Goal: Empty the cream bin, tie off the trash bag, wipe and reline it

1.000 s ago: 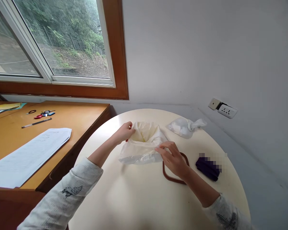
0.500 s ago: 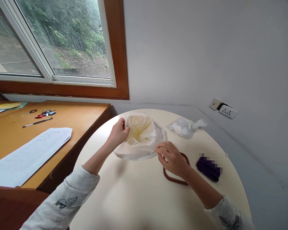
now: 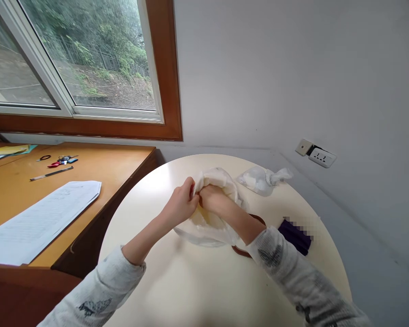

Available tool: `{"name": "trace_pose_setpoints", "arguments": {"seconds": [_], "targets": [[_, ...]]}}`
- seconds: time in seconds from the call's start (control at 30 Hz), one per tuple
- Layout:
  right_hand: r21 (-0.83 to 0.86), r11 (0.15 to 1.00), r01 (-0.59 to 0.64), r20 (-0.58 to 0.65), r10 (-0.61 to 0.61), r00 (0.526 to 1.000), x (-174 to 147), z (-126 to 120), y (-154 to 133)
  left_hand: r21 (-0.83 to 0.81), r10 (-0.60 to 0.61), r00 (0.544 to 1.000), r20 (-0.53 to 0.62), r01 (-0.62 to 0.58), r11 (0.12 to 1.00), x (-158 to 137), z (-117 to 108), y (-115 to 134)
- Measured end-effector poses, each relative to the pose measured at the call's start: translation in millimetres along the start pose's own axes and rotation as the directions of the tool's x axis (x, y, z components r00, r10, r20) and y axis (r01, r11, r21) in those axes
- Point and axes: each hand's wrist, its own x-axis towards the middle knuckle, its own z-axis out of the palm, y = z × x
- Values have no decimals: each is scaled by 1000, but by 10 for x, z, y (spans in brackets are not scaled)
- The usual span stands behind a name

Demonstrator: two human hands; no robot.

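Note:
A whitish plastic bag (image 3: 221,234) lines a see-through round container (image 3: 201,242) on the table, its mouth facing me and something yellowish showing inside. My left hand (image 3: 184,200) is closed on the bag's left rim. Reaching across the opening, my right hand (image 3: 213,198) pinches the same rim close beside the left one; its fingertips are partly hidden. Under my right forearm lies a brown rounded frame (image 3: 241,251), largely covered by the arm and bag.
A knotted see-through bag (image 3: 259,180) with white contents lies at the back of the round table (image 3: 150,281). Dark purple folded cloth (image 3: 295,235) is at the right. The wooden desk (image 3: 122,159) at left holds papers (image 3: 51,218), a pen (image 3: 51,173) and keys (image 3: 64,160).
My right hand has moved left from the bag's right edge, across its opening, to the left rim. The bag and container have shifted right and towards me, partly covering the brown frame.

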Motion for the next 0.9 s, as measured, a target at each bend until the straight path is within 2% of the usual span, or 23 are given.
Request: {"name": "trace_pose_setpoints", "arguments": {"seconds": [0.1, 0.17, 0.27, 0.37, 0.47, 0.57, 0.67, 0.8, 0.9], "targets": [[-44, 999, 23, 72, -20, 997, 162, 130, 54, -27, 34, 995, 90, -31, 999, -53, 17, 24], [-75, 996, 40, 106, -32, 994, 194, 208, 81, -32, 46, 993, 107, -43, 999, -72, 25, 38], [-107, 993, 42, 113, -30, 993, 184, 302, 116, -31, 43, 995, 88, -40, 999, -73, 43, 45], [-108, 994, 36, 70, -29, 997, 153, 361, 158, -21, 12, 998, 53, -11, 1000, -50, 72, 19], [-87, 996, 35, 22, -33, 999, 114, 361, 187, -5, -25, 1000, 12, 25, 1000, -17, 98, -26], [-66, 998, 16, 27, -15, 1000, 80, 317, 185, -4, -36, 999, -17, 36, 999, 12, 107, -53], [-62, 998, -11, 52, 15, 999, 68, 310, 167, -5, -33, 999, -25, 33, 999, 25, 104, -43], [-83, 995, -47, 74, 53, 996, 103, 430, 165, -8, -43, 999, -17, 43, 999, 11, 100, 1], [-71, 997, 4, 21, -3, 1000, 149, 539, 197, -33, -49, 999, 3, 49, 998, -8, 101, 28]]}}
